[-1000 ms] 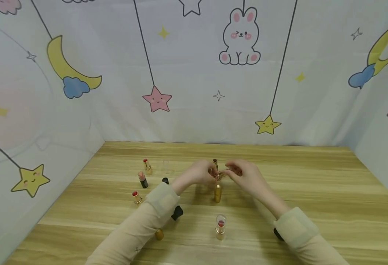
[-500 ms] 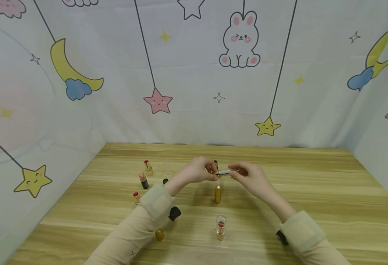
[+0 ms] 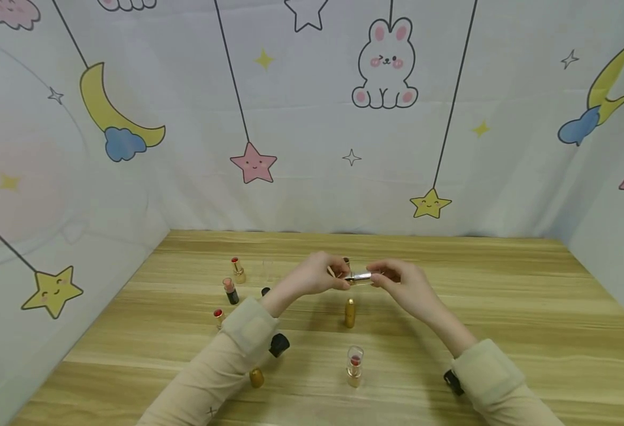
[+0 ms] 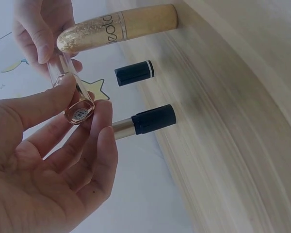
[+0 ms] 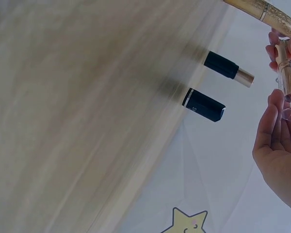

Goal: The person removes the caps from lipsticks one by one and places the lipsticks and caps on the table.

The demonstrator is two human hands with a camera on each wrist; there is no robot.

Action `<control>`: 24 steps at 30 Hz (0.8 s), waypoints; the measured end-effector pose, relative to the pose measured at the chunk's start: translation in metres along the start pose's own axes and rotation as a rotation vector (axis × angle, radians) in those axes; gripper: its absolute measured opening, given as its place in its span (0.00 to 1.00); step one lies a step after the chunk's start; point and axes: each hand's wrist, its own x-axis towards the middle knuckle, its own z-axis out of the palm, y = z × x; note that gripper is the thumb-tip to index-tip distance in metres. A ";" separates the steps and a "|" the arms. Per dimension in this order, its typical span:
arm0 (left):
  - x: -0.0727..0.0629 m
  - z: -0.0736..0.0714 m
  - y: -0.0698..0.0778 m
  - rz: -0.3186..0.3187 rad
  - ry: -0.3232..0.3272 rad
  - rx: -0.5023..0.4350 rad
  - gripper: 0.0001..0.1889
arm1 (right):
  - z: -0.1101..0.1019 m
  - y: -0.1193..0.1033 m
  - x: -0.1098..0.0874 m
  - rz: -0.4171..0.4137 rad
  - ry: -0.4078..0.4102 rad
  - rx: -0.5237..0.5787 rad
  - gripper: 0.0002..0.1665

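Pinching a lipstick, the left hand exposes its illegible label.

The held lipstick is clear and gold, with a dark red tip. The gold tube has a flecked top and dark lettering. On the left stand a red-tipped gold lipstick and a peach-tipped black lipstick. Yellow-brown wood grain streaks the bench; pink stars, yellow stars and a white rabbit pattern the white backdrop. The sleeves are cream.
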 end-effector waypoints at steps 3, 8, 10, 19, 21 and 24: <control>0.000 0.000 0.000 0.000 -0.002 0.001 0.04 | 0.000 0.000 0.000 -0.002 -0.003 0.003 0.13; 0.000 0.000 -0.001 0.008 -0.004 0.009 0.04 | 0.000 0.000 0.000 -0.003 -0.004 -0.002 0.13; 0.000 0.000 -0.001 0.010 -0.006 0.015 0.05 | 0.000 0.000 0.000 -0.007 -0.005 -0.002 0.13; 0.000 0.000 0.000 0.007 -0.024 0.011 0.05 | -0.003 0.000 -0.003 -0.006 -0.010 0.001 0.15; 0.001 0.000 0.001 -0.006 -0.030 0.008 0.06 | -0.003 0.000 -0.003 -0.006 -0.011 0.003 0.14; 0.001 0.001 0.001 -0.023 -0.034 0.006 0.06 | -0.003 0.001 -0.003 -0.007 -0.009 -0.003 0.14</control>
